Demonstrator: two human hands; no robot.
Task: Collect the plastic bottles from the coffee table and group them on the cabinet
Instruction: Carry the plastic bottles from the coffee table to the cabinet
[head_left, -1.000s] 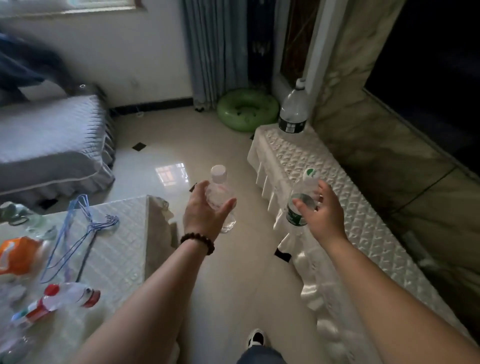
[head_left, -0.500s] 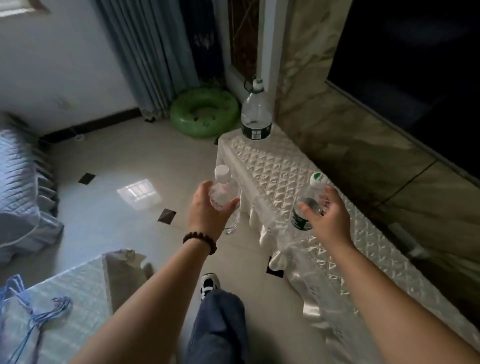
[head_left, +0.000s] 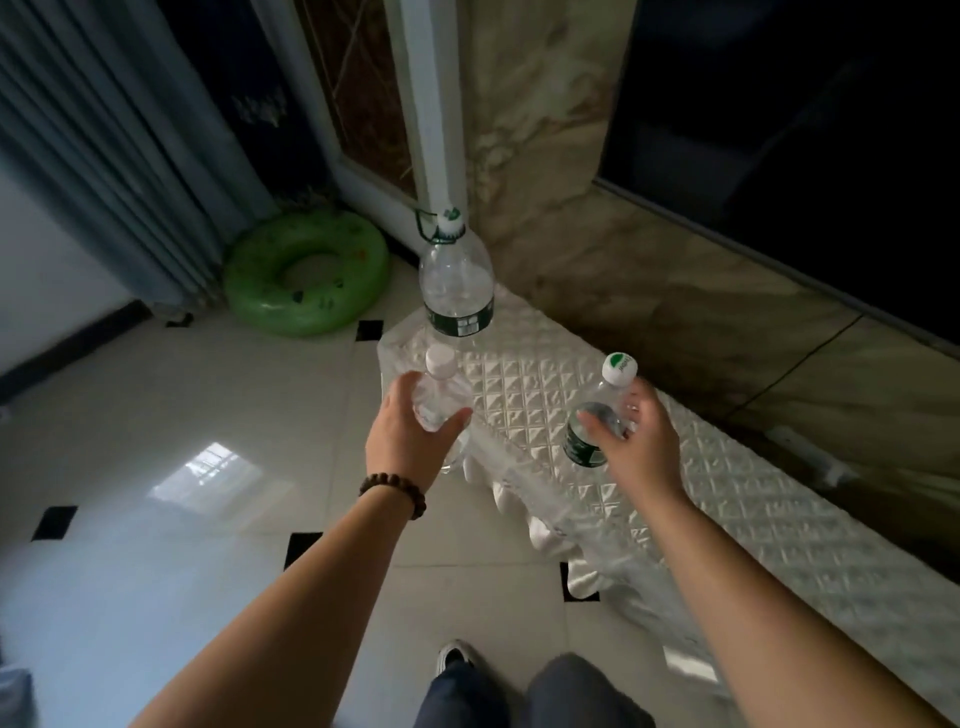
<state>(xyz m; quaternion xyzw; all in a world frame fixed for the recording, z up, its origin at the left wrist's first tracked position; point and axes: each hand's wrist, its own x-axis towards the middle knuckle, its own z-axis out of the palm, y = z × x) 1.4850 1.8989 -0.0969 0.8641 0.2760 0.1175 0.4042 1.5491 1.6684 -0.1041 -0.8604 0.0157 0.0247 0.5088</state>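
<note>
My left hand (head_left: 410, 436) grips a clear bottle with a plain white cap (head_left: 440, 382), held upright at the near left edge of the cabinet. My right hand (head_left: 636, 441) holds a clear bottle with a green label and green-and-white cap (head_left: 605, 405), upright above the cabinet top. The cabinet (head_left: 727, 499) is low and long, covered in a quilted white cloth. A large clear bottle with a dark green label (head_left: 456, 280) stands at its far end.
A green swim ring (head_left: 306, 273) lies on the tiled floor by the grey-blue curtain (head_left: 119, 156). A marble wall and a dark screen (head_left: 805, 130) rise behind the cabinet. My legs and one shoe (head_left: 457, 657) show at the bottom.
I have stepped closer to the cabinet; the coffee table has left the view. Both hands, each still holding its bottle, have come over or beside the cabinet's far part near the large bottle.
</note>
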